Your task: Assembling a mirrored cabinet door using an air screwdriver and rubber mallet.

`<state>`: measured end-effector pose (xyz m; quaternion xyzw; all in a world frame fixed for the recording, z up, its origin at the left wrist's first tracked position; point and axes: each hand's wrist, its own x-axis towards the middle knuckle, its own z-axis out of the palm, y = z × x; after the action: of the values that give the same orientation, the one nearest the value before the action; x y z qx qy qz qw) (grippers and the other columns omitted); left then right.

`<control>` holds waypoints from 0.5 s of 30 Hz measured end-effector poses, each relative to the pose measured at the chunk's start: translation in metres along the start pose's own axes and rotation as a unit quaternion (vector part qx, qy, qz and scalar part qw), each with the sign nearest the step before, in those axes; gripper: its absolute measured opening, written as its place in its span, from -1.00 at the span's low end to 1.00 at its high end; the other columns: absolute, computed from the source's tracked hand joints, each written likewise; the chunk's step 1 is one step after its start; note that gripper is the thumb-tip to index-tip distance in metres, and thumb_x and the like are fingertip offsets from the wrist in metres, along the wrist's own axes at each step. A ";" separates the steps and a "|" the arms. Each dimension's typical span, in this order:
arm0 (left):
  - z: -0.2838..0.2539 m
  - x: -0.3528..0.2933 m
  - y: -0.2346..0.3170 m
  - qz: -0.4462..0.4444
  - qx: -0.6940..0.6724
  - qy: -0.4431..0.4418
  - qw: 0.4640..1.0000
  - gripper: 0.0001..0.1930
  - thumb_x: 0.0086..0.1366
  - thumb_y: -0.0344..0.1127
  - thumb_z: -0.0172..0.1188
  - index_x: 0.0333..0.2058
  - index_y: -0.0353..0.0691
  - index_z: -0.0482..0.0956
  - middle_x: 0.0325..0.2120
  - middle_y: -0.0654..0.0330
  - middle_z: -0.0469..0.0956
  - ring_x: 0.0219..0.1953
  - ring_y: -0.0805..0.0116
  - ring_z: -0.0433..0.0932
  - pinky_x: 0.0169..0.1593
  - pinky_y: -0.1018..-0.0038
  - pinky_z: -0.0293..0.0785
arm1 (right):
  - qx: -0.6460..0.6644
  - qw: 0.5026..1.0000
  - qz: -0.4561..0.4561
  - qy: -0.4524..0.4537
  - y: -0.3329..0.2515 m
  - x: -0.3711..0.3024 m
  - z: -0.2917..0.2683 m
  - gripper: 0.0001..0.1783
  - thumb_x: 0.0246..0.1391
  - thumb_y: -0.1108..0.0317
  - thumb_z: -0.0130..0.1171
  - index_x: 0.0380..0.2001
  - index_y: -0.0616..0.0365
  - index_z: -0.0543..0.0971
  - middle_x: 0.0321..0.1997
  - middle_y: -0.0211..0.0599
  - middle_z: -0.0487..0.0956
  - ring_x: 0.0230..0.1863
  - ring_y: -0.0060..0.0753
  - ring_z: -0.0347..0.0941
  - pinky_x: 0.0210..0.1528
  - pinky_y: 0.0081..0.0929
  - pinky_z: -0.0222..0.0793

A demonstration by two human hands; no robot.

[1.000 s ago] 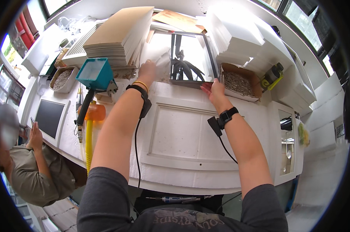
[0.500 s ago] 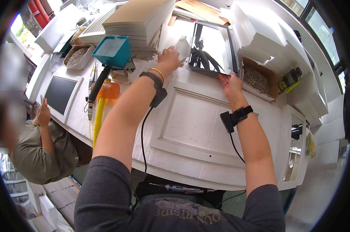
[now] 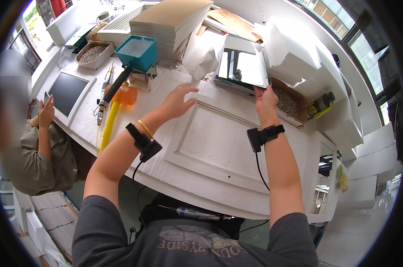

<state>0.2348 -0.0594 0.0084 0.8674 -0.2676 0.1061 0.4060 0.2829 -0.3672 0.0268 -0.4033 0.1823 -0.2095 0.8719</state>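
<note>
My right hand (image 3: 266,100) grips the near right corner of a mirror pane (image 3: 252,64), fingers tucked under its edge. The pane lies on top of a low stack of dark-edged panes and its surface reflects dark shapes. My left hand (image 3: 179,102) is empty in the air, fingers apart, over the far left corner of a white frame (image 3: 177,155). Just beyond that hand, a crumpled white paper sheet (image 3: 204,66) stands against the left side of the pane stack. The white frame lies flat before me, with a pale panel inside it.
A teal container (image 3: 137,52), a yellow-handled mallet (image 3: 110,127) and a screwdriver tool (image 3: 104,95) lie left. Boxes of small fasteners (image 3: 93,54) (image 3: 287,102) flank the work. A board stack (image 3: 168,20) rises behind. A tape measure (image 3: 321,103) sits right. A co-worker (image 3: 36,142) is at left.
My left hand has let go of the white paper and drawn back toward me, opening. My right hand has stayed at the pane's corner, and the reflection in the pane has shifted.
</note>
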 end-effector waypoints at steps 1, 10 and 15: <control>-0.001 -0.011 0.003 -0.057 -0.056 -0.012 0.997 -0.69 0.11 -0.29 0.13 -0.14 -0.19 0.48 0.00 -0.07 0.34 0.01 0.05 0.38 0.00 0.33 0.36 | 0.002 1.000 0.000 0.020 -0.002 0.000 0.002 -0.70 0.15 0.36 -0.12 -0.16 0.41 0.33 -0.23 -0.06 0.47 -0.27 -0.20 0.51 -0.22 -0.32 0.56; -0.019 -0.061 0.016 -0.092 -0.102 -0.028 0.990 -0.68 0.15 -0.35 0.11 -0.09 -0.24 0.45 -0.10 0.10 0.42 -0.20 0.31 0.50 -0.13 0.45 0.45 | -0.085 0.984 -0.140 -0.065 -0.054 -0.047 0.006 -0.77 0.06 0.43 0.01 -0.46 0.47 0.48 -0.41 -0.19 0.52 -0.46 -0.32 0.50 -0.41 -0.38 0.56; -0.054 -0.041 0.033 -0.091 -0.108 -0.007 0.990 -0.71 0.18 -0.34 0.11 -0.10 -0.23 0.47 -0.29 0.21 0.49 -0.35 0.51 0.44 -0.26 0.58 0.41 | -0.141 0.974 -0.138 -0.108 -0.115 -0.096 -0.033 -0.78 0.06 0.39 0.03 -0.44 0.39 0.51 -0.40 -0.20 0.54 -0.46 -0.36 0.52 -0.41 -0.44 0.55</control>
<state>0.1842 -0.0204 0.0479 0.8400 -0.2000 0.0332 0.5034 0.1602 -0.4061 0.1108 -0.5635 0.0571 -0.2547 0.7838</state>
